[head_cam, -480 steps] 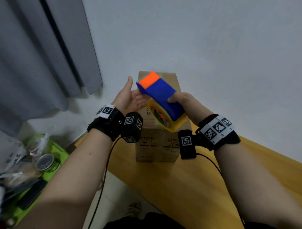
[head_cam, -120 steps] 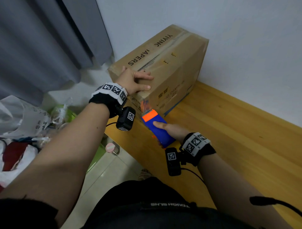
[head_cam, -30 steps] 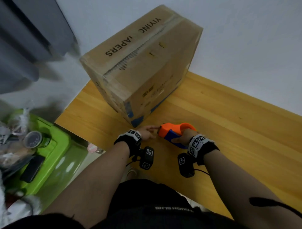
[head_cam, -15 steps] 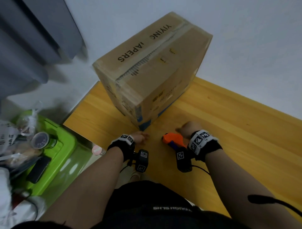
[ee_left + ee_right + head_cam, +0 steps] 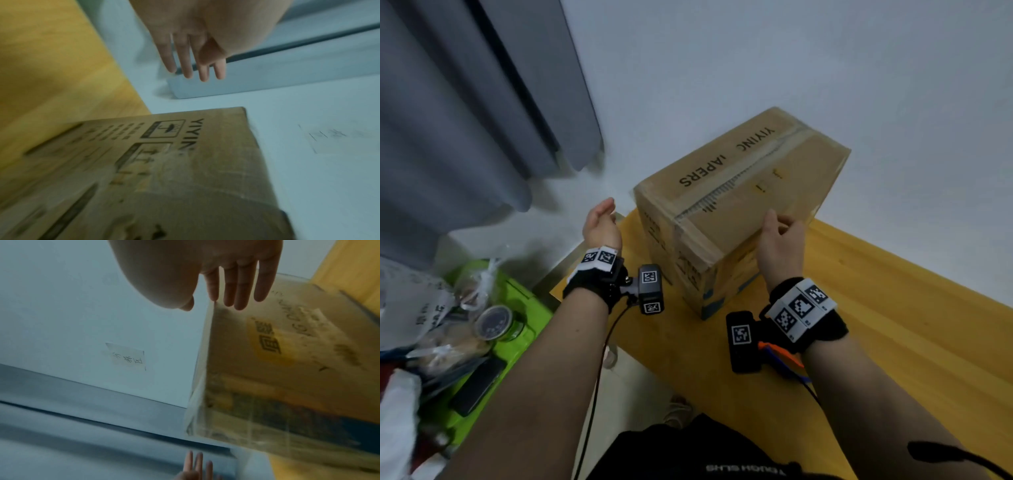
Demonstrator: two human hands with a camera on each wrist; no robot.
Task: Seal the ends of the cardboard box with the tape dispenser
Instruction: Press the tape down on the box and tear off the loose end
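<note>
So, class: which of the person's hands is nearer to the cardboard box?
The right. The right hand reaches the cardboard box at its near top edge, fingers straight. The left hand hangs open beside the box's left end, clear of it.

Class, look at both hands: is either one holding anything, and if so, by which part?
Nothing is held. The left hand is open in the air beside the cardboard box. The right hand is open at the box's upper side edge; the tape dispenser lies on the table.

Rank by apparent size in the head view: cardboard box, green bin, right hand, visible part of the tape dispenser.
1. cardboard box
2. green bin, partly covered by clutter
3. right hand, nearer the camera
4. tape dispenser, mostly hidden behind the right wrist
</note>
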